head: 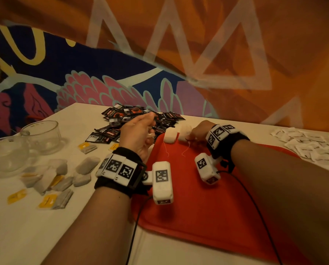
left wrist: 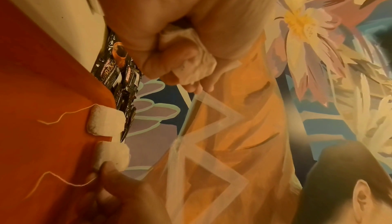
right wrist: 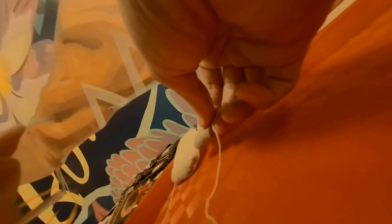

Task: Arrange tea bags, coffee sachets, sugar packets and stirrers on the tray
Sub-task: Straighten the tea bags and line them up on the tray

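Painted mural behind white table [head: 45,226]. Red tray [head: 207,207]: two tea bags, twelve o'clock edge. Our right hand [head: 199,131] pinches the second tea bag [head: 183,133]; left hand [head: 138,134] clutches more. We should lay it flush beside the first tea bag [head: 170,135], strings straight.

Two clear glass bowls [head: 41,135] stand side by side at the far left of the white worktop [head: 45,226], the nearer one [head: 5,155] partly cut off by the frame edge. Behind the worktop rises a painted wall mural [head: 198,44] with orange fields, pale triangles, navy ground and pink petal shapes.
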Available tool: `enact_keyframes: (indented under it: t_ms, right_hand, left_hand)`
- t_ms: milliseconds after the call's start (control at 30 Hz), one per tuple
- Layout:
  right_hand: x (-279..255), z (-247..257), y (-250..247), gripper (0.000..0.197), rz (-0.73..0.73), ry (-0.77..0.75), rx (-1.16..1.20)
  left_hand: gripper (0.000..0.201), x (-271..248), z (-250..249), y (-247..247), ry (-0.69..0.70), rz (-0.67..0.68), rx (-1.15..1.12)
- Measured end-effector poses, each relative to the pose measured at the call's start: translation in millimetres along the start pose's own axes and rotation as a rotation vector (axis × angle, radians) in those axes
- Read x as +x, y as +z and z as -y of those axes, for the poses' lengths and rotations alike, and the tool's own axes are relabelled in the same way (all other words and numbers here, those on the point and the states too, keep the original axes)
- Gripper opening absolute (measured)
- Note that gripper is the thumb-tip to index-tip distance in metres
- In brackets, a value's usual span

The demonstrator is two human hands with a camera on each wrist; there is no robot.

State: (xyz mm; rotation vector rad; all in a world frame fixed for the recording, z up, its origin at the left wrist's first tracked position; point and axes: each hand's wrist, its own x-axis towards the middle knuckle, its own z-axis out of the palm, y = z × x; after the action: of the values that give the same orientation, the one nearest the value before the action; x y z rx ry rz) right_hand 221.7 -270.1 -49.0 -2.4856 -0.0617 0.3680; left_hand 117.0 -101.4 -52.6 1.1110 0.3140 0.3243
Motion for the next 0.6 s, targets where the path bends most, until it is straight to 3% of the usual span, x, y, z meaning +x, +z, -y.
enact_keyframes:
  t_ms: [300,367,467,600]
  right_hand:
    - [4.3,-1.2,2.9,0.012,0.051,0.032,-0.038]
    - [2.9,3.8,4.9,0.031,0.057,0.031,-0.184]
    - [-0.4,8.9,5.3,0.037,0.059,0.02,-0.26]
    - [1.0,4.1,3.1,0.014,0.062,0.01,-0.145]
  left_hand:
    - [0.015,0.2,1.2,1.8,-0.019,0.009,-0.023]
    - [0.015,0.0,1.5,1.8,-0.02,0.01,-0.018]
    - [0.017,-0.1,2.4,2.8,-0.023,0.015,-0.007]
    - [0.018,0.0,3.4,3.9,-0.031,0.022,-0.003]
